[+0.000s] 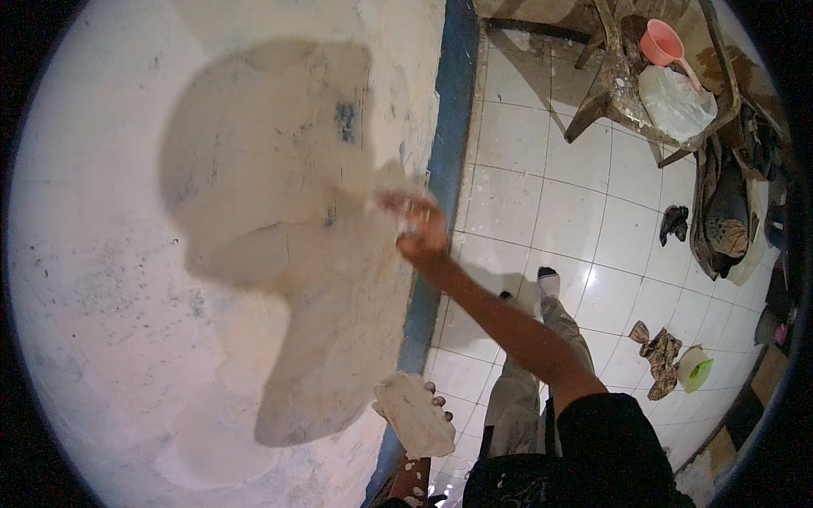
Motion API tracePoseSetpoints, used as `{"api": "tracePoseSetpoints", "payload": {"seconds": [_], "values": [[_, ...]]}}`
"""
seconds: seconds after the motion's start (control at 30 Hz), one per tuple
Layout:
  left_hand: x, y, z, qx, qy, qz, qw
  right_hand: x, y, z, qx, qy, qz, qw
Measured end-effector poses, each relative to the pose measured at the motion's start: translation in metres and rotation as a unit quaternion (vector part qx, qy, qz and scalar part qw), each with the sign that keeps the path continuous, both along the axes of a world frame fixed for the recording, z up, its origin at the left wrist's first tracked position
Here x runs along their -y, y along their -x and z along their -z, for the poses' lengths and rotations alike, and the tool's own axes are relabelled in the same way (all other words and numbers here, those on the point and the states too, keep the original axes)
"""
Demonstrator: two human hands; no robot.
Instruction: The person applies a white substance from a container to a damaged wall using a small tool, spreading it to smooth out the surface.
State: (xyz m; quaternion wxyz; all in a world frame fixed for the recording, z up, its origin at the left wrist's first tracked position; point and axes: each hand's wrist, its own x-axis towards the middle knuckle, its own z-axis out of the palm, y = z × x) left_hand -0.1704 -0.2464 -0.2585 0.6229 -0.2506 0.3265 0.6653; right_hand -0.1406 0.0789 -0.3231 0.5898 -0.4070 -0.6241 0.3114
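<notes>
Nearest the camera, your black sleeve (614, 440) lies to the right of the blue painted strip (421, 317) that edges the foot of the wall. Your left hand (438, 401), low along that strip and overlapping it in view, is closed around the side of a pale, whitish, roughly rectangular slab-like object (415, 415); whether this is a solid block or a shallow container cannot be told. Pale specks dot the left forearm (412, 476). Your right hand (421, 230), farther up the strip, is raised before its wall-side edge with the fingers partly bent; motion blur prevents telling how far they are open or whether they have hold of anything.

Left of the strip spreads the white, patchily coated wall (110, 254), bearing a broad shadow (246, 152). Right of it, your legs in grey trousers (517, 406) stand on the white tiled floor (508, 135). Well to the strip's right lie a crumpled brown patterned cloth (665, 354) and, beside it, a pale round bowl (692, 378). Beyond the strip's upper right stands a worn, stained chair (593, 110), carrying a pink plastic dipper (660, 42) and a whitish translucent plastic bag (673, 102).
</notes>
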Motion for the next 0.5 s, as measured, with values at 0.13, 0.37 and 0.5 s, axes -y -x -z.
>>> {"api": "tracePoseSetpoints", "payload": {"seconds": [0.13, 0.37, 0.5], "values": [[0.009, 0.004, 0.006, 0.0, 0.019, -0.002, 1.0, -0.072, 0.011, -0.003, -0.039, 0.091, 0.071, 0.992], [0.002, -0.003, -0.01, -0.074, 0.085, 0.036, 0.993, 0.06, 0.051, 0.029, -0.072, 0.028, -0.042, 0.996], [-0.005, -0.001, -0.002, -0.036, 0.039, 0.127, 0.991, 0.04, 0.004, 0.072, -0.165, 0.145, -0.032, 0.975]]}}
